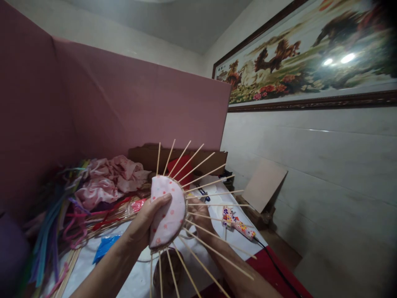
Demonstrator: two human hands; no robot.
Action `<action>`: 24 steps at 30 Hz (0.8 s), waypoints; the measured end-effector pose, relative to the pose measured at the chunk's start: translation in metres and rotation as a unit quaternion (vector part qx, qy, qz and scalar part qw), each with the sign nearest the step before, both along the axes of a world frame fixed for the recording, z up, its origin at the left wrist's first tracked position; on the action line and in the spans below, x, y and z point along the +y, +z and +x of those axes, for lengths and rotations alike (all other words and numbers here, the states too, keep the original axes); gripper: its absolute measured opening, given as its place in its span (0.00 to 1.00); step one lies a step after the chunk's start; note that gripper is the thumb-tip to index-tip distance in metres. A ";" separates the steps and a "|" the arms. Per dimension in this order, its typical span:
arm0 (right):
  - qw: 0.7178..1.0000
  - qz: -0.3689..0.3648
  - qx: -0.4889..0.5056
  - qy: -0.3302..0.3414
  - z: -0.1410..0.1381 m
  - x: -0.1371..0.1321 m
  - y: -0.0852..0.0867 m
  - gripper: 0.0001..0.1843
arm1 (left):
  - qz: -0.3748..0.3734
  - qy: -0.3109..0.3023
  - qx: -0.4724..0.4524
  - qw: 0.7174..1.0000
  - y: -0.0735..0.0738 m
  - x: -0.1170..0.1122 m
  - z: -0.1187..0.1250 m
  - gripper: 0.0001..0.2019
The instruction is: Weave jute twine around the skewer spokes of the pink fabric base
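Note:
My left hand (pixel 145 221) is closed on a half-round piece covered in white fabric with pink-red dots (pixel 169 213), its thumb lying across the front. Thin wooden sticks (pixel 198 169) fan out from the curved edge of that piece. Brown twine (pixel 187 207) runs along the edge between the sticks. At the right side of the curve, my right hand (pixel 200 215) has its fingers closed on the twine, partly hidden behind the sticks. Below the piece, a ball of twine (pixel 169 271) sits on the white tabletop (pixel 130 273).
A flower-patterned glue gun (pixel 237 223) with a black cord lies at the right. To the left are crumpled pink fabric (pixel 108 178), coloured fuzzy stems (pixel 46 240), bundled sticks (pixel 108 217) and a blue packet (pixel 105 247). A cardboard piece (pixel 265 184) leans by the wall.

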State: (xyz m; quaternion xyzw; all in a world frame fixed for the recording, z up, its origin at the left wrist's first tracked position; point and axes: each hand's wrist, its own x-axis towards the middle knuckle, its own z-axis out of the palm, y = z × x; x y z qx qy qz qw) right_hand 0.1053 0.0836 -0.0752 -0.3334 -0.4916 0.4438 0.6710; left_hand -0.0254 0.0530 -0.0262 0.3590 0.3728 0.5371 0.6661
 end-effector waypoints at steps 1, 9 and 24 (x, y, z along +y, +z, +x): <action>1.000 -0.009 0.023 0.003 0.006 0.004 0.001 0.17 | 0.018 0.017 -0.003 1.000 0.000 0.004 -0.005 0.11; 0.965 -0.006 0.226 -0.133 0.077 0.023 0.038 0.08 | 0.104 0.184 0.005 0.977 0.011 0.017 -0.039 0.12; 0.828 0.313 -0.400 -0.237 -0.002 -0.066 0.091 0.08 | 0.140 0.243 -0.044 0.959 0.043 -0.023 -0.007 0.17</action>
